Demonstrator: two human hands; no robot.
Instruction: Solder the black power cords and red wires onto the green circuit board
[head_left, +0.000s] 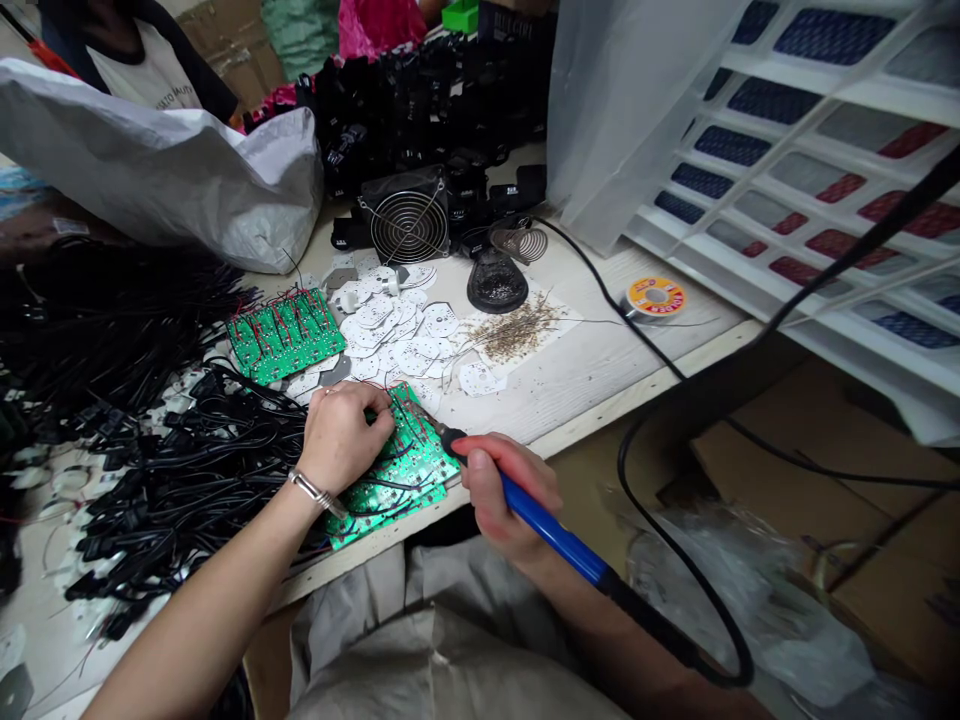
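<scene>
My right hand [510, 492] grips a soldering iron [551, 530] by its blue handle, the tip pointing up and left over a green circuit board [420, 455]. The board lies at the table's front edge with thin red and black wires on it. Over the board's left part rests my left hand [346, 435], fingers curled in a pinch; what they hold, if anything, is hidden. Another green board panel [286, 338] with red and black wires lies further back on the left. Bundles of black cables [202, 470] sit left of my left hand.
Loose white round boards [405, 330] cover the mid-table. Behind them stand a small fan [409, 225] and an iron stand [498, 282]. A solder spool [655, 298] lies right, near white crates [810, 170]. The iron's black cord [626, 450] loops at the right. A person [142, 50] is at back left.
</scene>
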